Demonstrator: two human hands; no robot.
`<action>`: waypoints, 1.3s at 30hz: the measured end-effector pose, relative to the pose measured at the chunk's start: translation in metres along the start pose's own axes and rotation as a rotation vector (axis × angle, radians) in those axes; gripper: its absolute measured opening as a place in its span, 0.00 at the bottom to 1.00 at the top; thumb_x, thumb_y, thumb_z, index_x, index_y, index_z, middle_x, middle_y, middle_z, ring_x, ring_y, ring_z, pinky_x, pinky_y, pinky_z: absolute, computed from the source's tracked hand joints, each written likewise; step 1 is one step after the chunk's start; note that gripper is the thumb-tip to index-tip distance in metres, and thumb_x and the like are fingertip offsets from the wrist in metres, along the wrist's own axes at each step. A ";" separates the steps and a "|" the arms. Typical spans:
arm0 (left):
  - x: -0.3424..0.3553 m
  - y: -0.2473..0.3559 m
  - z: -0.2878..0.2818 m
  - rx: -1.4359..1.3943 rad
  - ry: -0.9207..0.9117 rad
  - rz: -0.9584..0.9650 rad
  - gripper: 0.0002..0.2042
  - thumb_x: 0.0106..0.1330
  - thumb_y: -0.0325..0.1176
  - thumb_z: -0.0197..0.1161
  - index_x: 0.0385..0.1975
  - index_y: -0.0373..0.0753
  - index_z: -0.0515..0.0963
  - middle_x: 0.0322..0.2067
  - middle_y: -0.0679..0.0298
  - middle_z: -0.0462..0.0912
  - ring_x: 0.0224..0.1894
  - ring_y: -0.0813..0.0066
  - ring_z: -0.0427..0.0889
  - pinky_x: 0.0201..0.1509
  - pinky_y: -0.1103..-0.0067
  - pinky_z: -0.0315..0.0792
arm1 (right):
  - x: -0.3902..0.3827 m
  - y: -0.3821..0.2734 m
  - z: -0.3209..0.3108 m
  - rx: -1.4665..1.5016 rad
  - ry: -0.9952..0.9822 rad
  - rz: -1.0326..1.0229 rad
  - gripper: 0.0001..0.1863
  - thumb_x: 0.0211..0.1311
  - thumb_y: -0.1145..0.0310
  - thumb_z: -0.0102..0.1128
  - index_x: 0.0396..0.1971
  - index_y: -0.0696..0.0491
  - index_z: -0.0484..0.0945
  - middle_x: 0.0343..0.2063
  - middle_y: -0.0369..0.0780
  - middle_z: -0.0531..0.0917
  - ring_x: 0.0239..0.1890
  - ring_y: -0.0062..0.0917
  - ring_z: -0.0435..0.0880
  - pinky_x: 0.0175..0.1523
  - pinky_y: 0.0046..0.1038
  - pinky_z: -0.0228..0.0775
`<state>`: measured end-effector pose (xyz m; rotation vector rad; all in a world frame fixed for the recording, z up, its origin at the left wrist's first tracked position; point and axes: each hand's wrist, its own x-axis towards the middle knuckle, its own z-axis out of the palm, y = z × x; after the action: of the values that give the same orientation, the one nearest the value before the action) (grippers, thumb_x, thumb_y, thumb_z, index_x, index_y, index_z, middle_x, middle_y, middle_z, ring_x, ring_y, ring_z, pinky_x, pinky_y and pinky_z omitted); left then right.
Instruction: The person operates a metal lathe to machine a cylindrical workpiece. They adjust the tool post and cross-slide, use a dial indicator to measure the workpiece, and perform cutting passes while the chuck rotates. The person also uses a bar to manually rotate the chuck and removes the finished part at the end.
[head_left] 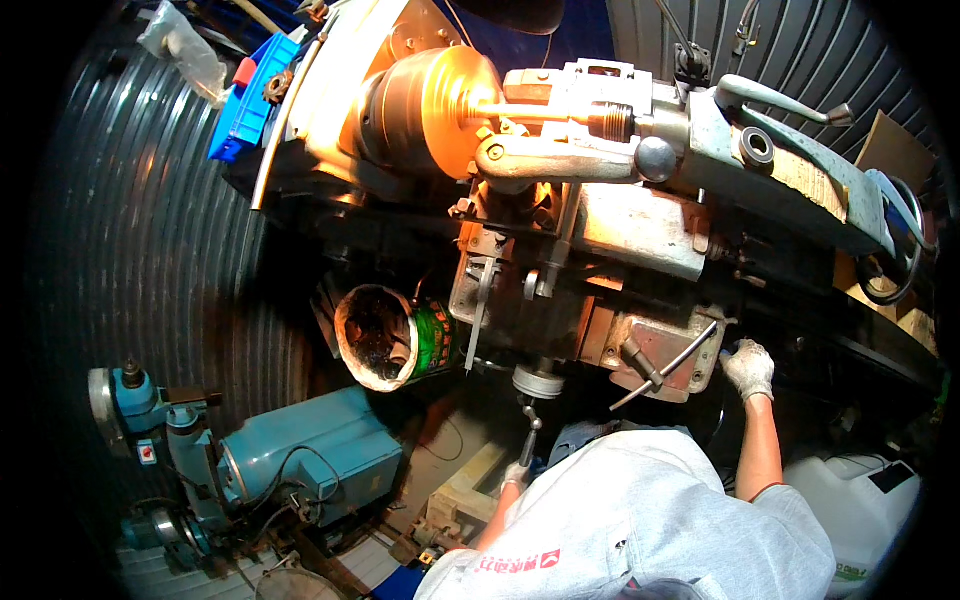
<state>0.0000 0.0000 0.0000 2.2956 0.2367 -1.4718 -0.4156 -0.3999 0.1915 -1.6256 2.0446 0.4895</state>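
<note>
We're working at lathe's (pixel 640 230) near edge: left hand (pixel 515 475) gripping crank handle (pixel 532 438), right hand's (pixel 750 370) hold unclear; gloved hands straying toward spinning chuck (pixel 455 100) risking snags.

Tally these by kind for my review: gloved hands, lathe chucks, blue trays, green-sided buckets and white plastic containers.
Gloved hands: 2, the left hand and the right hand
Lathe chuck: 1
Blue tray: 1
Green-sided bucket: 1
White plastic container: 1
Total: 6
</note>
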 end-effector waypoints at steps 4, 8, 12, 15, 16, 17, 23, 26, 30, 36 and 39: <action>-0.005 0.001 -0.005 0.067 -0.013 0.038 0.22 0.49 0.56 0.71 0.22 0.41 0.77 0.17 0.69 0.70 0.18 0.78 0.63 0.21 0.73 0.59 | 0.001 0.002 0.004 -0.005 0.008 -0.012 0.30 0.49 0.48 0.61 0.46 0.56 0.78 0.43 0.49 0.82 0.48 0.40 0.80 0.54 0.37 0.71; -0.023 0.014 0.002 0.034 -0.018 0.046 0.22 0.49 0.56 0.71 0.20 0.41 0.76 0.16 0.70 0.69 0.18 0.79 0.62 0.21 0.73 0.58 | 0.004 0.008 0.011 0.004 0.036 -0.035 0.30 0.49 0.48 0.61 0.46 0.56 0.78 0.43 0.49 0.82 0.48 0.40 0.80 0.54 0.37 0.71; -0.024 0.020 0.005 0.059 -0.016 0.030 0.22 0.49 0.56 0.70 0.20 0.41 0.76 0.16 0.70 0.69 0.18 0.78 0.61 0.21 0.73 0.58 | 0.003 0.008 0.011 0.019 0.046 -0.019 0.31 0.48 0.48 0.62 0.47 0.56 0.78 0.44 0.50 0.82 0.48 0.40 0.80 0.54 0.37 0.72; 0.002 -0.005 -0.008 0.095 -0.011 0.017 0.22 0.50 0.56 0.70 0.22 0.40 0.77 0.17 0.69 0.69 0.19 0.78 0.62 0.22 0.73 0.60 | 0.001 0.006 0.012 0.028 0.055 -0.041 0.31 0.48 0.49 0.63 0.47 0.56 0.78 0.43 0.49 0.82 0.48 0.40 0.80 0.53 0.36 0.72; 0.004 -0.007 -0.008 0.054 -0.021 0.012 0.22 0.50 0.56 0.70 0.23 0.40 0.77 0.17 0.69 0.69 0.19 0.77 0.63 0.23 0.73 0.61 | 0.001 0.006 0.012 0.030 0.059 -0.040 0.31 0.47 0.49 0.63 0.48 0.56 0.78 0.43 0.49 0.82 0.48 0.40 0.81 0.53 0.36 0.72; 0.006 -0.009 -0.008 0.011 -0.030 0.007 0.22 0.50 0.56 0.69 0.24 0.40 0.77 0.17 0.69 0.69 0.19 0.77 0.63 0.23 0.73 0.61 | 0.000 0.007 0.012 0.032 0.064 -0.040 0.31 0.47 0.49 0.63 0.48 0.56 0.77 0.43 0.49 0.82 0.48 0.40 0.81 0.53 0.36 0.72; 0.000 -0.002 -0.001 0.010 -0.022 0.006 0.20 0.50 0.54 0.70 0.22 0.42 0.77 0.18 0.70 0.69 0.20 0.79 0.64 0.23 0.74 0.60 | 0.000 0.006 0.009 0.011 0.038 -0.035 0.31 0.48 0.49 0.63 0.48 0.56 0.77 0.45 0.48 0.82 0.49 0.39 0.80 0.54 0.36 0.72; -0.003 0.002 0.003 -0.027 0.000 0.023 0.19 0.50 0.53 0.70 0.24 0.42 0.78 0.18 0.71 0.71 0.21 0.78 0.65 0.24 0.73 0.62 | 0.000 0.006 0.007 0.008 0.010 -0.026 0.30 0.48 0.50 0.63 0.47 0.55 0.78 0.45 0.48 0.81 0.49 0.39 0.80 0.54 0.36 0.71; 0.002 -0.002 0.001 -0.068 -0.012 -0.013 0.15 0.50 0.49 0.73 0.28 0.45 0.81 0.19 0.73 0.69 0.20 0.78 0.61 0.23 0.75 0.54 | 0.001 0.008 0.011 0.021 0.034 -0.043 0.29 0.49 0.50 0.63 0.47 0.55 0.78 0.45 0.48 0.81 0.49 0.39 0.80 0.55 0.37 0.71; 0.007 -0.005 0.005 -0.023 0.005 -0.002 0.18 0.53 0.50 0.71 0.35 0.42 0.83 0.24 0.71 0.76 0.24 0.76 0.67 0.28 0.73 0.62 | 0.001 0.005 0.007 0.012 0.008 -0.035 0.31 0.48 0.50 0.63 0.49 0.55 0.77 0.46 0.48 0.81 0.50 0.39 0.80 0.55 0.36 0.71; 0.002 0.000 0.012 -0.040 -0.020 0.035 0.18 0.54 0.50 0.69 0.36 0.41 0.83 0.27 0.69 0.78 0.26 0.76 0.71 0.30 0.73 0.65 | 0.004 0.012 0.016 0.010 0.067 -0.034 0.30 0.48 0.50 0.63 0.48 0.54 0.78 0.45 0.47 0.82 0.49 0.39 0.80 0.54 0.36 0.71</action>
<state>-0.0093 -0.0056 -0.0058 2.2412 0.2169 -1.4589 -0.4258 -0.3913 0.1761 -1.6891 2.0606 0.4180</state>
